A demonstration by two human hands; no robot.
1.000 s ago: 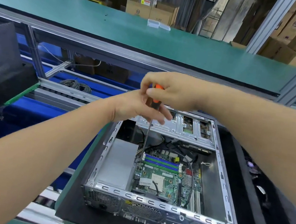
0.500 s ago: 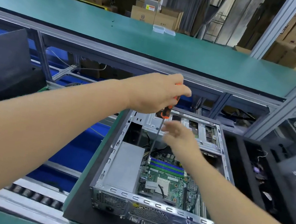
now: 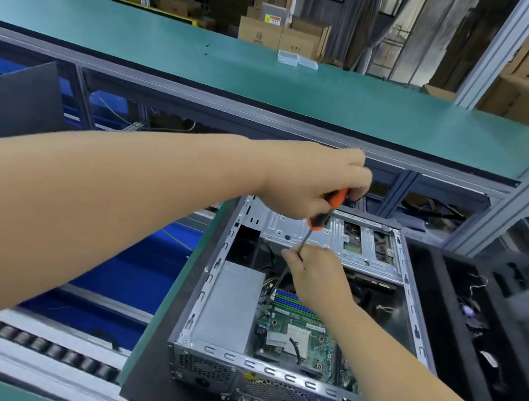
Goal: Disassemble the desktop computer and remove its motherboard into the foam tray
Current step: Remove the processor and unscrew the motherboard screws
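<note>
You're unscrewing the motherboard (image 3: 296,339): left hand (image 3: 307,186) clamps the screwdriver (image 3: 321,214) handle, right hand (image 3: 317,274) pinches its shaft; seat the tip next.

Both forearms bare, no sleeves or gloves showing; left hand (image 3: 311,183) and right hand (image 3: 317,274) bare too.

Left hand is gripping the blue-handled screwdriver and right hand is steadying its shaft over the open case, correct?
Not quite: in the head view the screwdriver handle is orange, not blue. The left hand does grip it, and the right hand steadies its metal shaft over the open grey metal computer case.
</note>
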